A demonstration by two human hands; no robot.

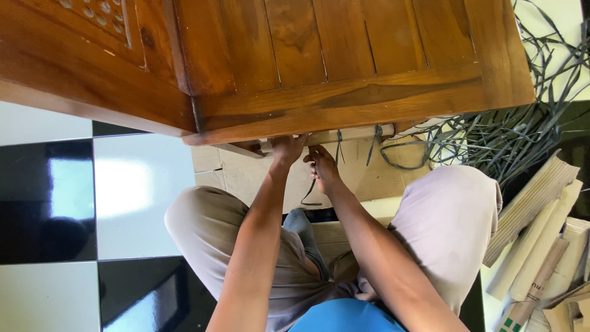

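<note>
Checkered tiles under cardboard point(246, 172); my left hand point(287, 147) grips beneath the wooden cabinet point(344, 98), my right hand point(322, 167) pinches a dark strap point(313, 187), needing a pull.

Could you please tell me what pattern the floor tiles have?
The floor tiles form a glossy black and white checkerboard, best seen in the head view.

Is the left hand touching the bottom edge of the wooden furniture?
Touching. In the head view the left hand has its fingers pressed up against the underside edge of the wooden furniture, with no gap showing.
</note>
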